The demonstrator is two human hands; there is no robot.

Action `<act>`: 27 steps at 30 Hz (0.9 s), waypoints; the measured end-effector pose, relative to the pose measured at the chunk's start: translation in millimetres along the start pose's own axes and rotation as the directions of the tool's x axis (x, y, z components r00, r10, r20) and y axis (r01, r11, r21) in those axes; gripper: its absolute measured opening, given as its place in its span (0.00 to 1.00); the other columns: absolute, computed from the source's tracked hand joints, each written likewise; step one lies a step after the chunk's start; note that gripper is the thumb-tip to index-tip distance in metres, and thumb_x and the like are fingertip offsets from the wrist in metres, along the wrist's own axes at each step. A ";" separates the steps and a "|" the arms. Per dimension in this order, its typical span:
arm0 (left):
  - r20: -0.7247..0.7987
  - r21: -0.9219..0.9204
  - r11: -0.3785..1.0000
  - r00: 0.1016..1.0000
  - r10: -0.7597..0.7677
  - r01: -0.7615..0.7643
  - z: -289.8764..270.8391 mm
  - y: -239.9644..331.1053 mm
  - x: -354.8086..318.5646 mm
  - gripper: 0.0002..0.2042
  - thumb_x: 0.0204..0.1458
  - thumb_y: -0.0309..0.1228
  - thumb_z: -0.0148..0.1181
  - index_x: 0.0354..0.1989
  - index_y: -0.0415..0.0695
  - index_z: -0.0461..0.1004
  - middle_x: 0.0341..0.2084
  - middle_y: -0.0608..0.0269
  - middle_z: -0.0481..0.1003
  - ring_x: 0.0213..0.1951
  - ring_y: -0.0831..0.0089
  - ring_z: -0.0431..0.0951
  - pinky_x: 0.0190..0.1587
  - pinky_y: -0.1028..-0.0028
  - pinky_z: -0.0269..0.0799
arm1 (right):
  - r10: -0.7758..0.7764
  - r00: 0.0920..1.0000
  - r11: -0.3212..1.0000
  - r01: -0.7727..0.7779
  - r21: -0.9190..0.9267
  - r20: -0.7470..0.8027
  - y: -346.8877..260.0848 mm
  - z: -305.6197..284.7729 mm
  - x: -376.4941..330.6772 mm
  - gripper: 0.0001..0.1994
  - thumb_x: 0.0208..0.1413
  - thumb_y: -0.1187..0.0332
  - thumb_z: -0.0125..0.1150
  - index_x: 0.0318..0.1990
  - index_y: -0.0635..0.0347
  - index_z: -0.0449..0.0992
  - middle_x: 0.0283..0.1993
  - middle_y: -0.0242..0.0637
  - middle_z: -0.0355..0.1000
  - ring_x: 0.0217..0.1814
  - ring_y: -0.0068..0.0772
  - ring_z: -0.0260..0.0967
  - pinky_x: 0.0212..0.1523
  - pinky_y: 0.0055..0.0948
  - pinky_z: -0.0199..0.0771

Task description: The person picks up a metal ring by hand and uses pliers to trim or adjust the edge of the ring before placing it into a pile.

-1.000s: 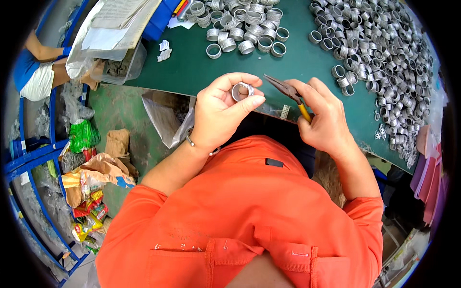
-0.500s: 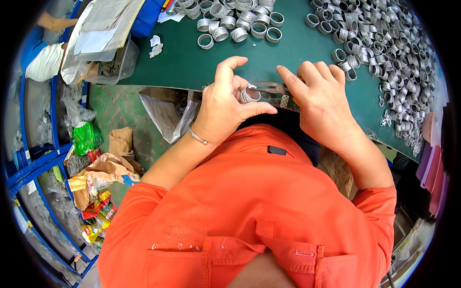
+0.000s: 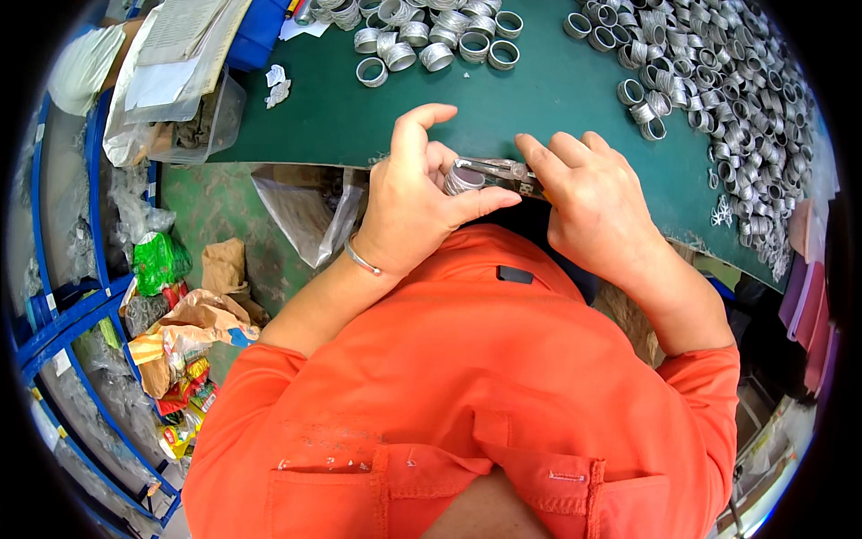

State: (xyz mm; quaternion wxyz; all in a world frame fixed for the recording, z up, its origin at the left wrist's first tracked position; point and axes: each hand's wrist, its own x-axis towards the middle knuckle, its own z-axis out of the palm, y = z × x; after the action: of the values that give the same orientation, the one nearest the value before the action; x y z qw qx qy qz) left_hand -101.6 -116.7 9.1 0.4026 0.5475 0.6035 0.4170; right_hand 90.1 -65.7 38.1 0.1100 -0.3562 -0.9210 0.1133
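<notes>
The left hand (image 3: 415, 199) grasps a silvery ring (image 3: 464, 182) between thumb and bent fingers; to the ring's right, the right hand's (image 3: 594, 199) fingers clasp pliers (image 3: 505, 168), their slim nose pointing leftward at its upper rim. Beyond, loose rings (image 3: 436, 57) lie on the green worktop (image 3: 350, 126).

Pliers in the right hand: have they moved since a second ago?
Yes. Against the green table, the pliers have shifted toward its near edge, closer to the person's body.
</notes>
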 end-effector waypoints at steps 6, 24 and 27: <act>0.138 -0.025 0.997 0.988 -0.065 0.069 -5.8 -10.2 4.3 0.20 0.43 0.30 0.71 0.41 0.36 0.69 0.23 0.66 0.74 0.23 0.86 0.71 0.23 0.85 0.66 | 0.031 0.999 0.999 -0.029 0.042 -0.036 -4.7 0.7 -0.6 0.20 0.37 0.79 0.57 0.44 0.62 0.72 0.29 0.39 0.67 0.29 0.44 0.64 0.28 0.37 0.68; 0.337 -0.047 0.995 0.939 -0.068 0.089 -12.5 16.3 -9.1 0.10 0.51 0.33 0.61 0.28 0.38 0.72 0.18 0.71 0.70 0.21 0.83 0.64 0.24 0.79 0.62 | 0.112 0.968 0.806 -0.222 0.549 0.226 -4.6 -8.9 -14.9 0.23 0.35 0.83 0.49 0.44 0.65 0.73 0.35 0.50 0.71 0.39 0.56 0.69 0.40 0.43 0.71; 0.335 -0.065 0.994 0.940 -0.063 0.090 -11.4 13.2 -10.8 0.10 0.51 0.33 0.60 0.28 0.38 0.71 0.17 0.72 0.69 0.21 0.84 0.63 0.24 0.79 0.61 | 0.090 0.949 0.738 -0.268 0.620 0.303 -2.9 -7.1 -16.5 0.24 0.35 0.83 0.50 0.47 0.65 0.73 0.37 0.52 0.72 0.40 0.57 0.69 0.42 0.42 0.71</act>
State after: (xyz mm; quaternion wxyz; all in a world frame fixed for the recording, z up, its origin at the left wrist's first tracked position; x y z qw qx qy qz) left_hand -107.2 -127.5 25.7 0.5358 0.5697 0.5308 0.3264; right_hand 102.2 -78.1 43.7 0.0974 -0.3654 -0.7903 0.4821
